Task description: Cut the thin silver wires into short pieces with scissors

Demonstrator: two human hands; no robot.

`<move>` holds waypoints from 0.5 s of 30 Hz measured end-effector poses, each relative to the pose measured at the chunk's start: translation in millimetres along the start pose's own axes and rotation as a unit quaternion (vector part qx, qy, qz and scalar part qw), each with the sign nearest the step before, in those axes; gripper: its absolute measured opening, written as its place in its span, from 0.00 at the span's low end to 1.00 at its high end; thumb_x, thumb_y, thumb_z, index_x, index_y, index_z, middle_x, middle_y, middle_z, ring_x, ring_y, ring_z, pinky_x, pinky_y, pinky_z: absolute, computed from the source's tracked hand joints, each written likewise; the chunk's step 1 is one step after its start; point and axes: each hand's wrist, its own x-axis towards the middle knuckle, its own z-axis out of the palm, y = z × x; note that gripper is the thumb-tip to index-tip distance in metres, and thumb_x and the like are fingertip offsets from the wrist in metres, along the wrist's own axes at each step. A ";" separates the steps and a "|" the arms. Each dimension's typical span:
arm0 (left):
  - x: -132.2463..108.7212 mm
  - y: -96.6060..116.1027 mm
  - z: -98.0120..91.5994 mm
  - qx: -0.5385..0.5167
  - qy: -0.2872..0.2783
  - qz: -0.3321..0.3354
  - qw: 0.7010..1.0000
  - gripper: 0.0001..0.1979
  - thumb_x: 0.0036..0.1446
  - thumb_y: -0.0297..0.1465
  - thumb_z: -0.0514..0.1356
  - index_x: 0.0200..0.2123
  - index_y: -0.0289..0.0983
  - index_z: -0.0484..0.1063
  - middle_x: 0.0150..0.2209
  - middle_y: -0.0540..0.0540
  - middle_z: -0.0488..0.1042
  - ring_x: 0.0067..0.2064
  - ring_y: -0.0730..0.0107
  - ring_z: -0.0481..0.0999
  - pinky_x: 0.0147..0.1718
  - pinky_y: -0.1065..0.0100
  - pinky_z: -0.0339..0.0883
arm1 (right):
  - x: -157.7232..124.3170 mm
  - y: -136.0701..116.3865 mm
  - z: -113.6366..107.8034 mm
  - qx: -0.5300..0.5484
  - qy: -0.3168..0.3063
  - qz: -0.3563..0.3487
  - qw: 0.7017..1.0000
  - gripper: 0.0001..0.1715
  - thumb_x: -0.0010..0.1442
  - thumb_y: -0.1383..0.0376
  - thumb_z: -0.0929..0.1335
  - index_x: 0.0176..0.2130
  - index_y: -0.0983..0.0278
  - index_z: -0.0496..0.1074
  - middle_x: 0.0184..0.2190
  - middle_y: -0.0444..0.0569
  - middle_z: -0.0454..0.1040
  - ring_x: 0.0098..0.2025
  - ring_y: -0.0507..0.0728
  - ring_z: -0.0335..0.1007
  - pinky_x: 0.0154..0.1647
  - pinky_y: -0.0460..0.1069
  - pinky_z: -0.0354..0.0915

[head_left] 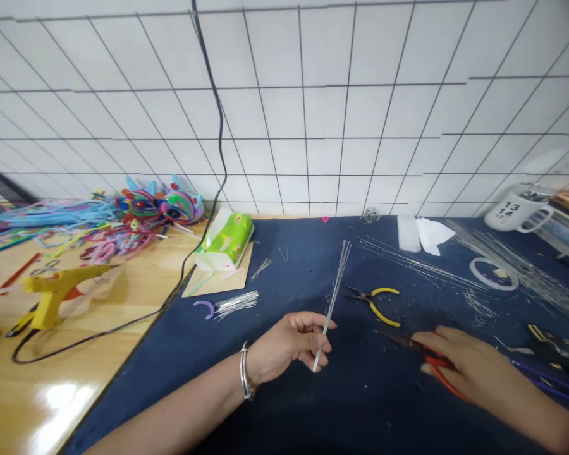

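My left hand [296, 344], a silver bangle at its wrist, pinches a thin bundle of metal wires [334, 291] near the lower end; the wires lean up and slightly right, fanning a little at the top. Farther right, my right hand [455, 354] is wrapped round orange-handled scissors [444, 374], their dark blades pointing left and blurred. Yellow-handled pliers [377, 303] lie on the dark blue mat [284, 265] between and beyond my hands. Cut wire pieces [237, 304] rest left of my left hand beside a purple curved piece [205, 308].
A yellow glue gun [59, 291] and colourful craft stems [66, 218] lie on the wooden table at left. A green tissue pack [227, 240] sits near the wall. Long wires [422, 262], a tape roll [493, 273], purple scissors [547, 382] and a white mug [512, 212] are at right.
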 end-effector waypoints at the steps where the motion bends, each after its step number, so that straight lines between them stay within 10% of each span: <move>1: 0.4 0.2 -0.1 -0.003 -0.001 -0.002 1.000 0.15 0.49 0.28 0.60 0.42 0.33 0.67 0.28 0.46 0.71 0.26 0.71 0.74 0.25 0.69 0.69 | 0.7 -7.1 -7.4 0.052 -0.030 0.023 0.998 0.18 0.54 0.59 0.63 0.46 0.56 0.66 0.31 0.47 0.68 0.32 0.55 0.65 0.31 0.48 0.61; 7: -1.5 2.3 2.1 -0.005 -0.008 -0.018 1.000 0.17 0.48 0.27 0.61 0.43 0.34 0.66 0.27 0.46 0.72 0.26 0.71 0.74 0.23 0.70 0.69 | 22.6 -55.3 -38.2 0.317 -0.171 0.009 0.933 0.17 0.58 0.53 0.59 0.40 0.61 0.63 0.25 0.42 0.62 0.24 0.48 0.54 0.25 0.43 0.56; 15: -5.9 7.1 0.6 -0.004 -0.035 -0.016 0.999 0.19 0.47 0.28 0.61 0.45 0.35 0.66 0.27 0.46 0.72 0.24 0.70 0.74 0.21 0.71 0.68 | 69.2 -80.4 -40.1 0.377 -0.254 -0.023 0.891 0.20 0.58 0.50 0.58 0.38 0.63 0.63 0.23 0.41 0.60 0.22 0.47 0.52 0.23 0.43 0.53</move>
